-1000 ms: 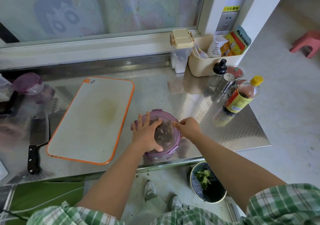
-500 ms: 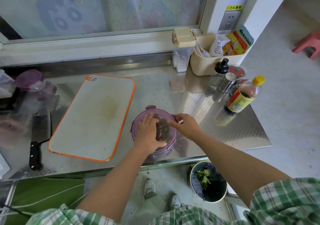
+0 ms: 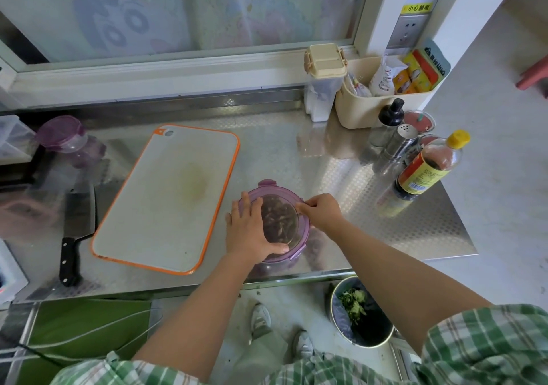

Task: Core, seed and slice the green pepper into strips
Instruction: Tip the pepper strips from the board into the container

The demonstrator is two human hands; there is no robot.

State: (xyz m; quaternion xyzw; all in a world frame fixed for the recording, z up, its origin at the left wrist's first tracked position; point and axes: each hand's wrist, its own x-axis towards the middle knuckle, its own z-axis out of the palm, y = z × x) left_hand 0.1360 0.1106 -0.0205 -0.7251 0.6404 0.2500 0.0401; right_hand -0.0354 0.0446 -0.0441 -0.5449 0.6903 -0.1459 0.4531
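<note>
Purple-lidded round tub stands upright on the steel surface beside the cutting board, pepper strips dim inside, direction unclear, left hand pressed flat on its lid, right hand pinching its rim.

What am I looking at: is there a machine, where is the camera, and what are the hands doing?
No machine: a person works bare-handed. The single picture comes from a camera on their head, looking down. The left hand lies flat on the lid of the purple container; the right hand pinches at its rim, seemingly a clasp. On the steel counter lie an orange-edged cutting board and a knife left of it, neither held. A bin with green scraps stands below.
</note>
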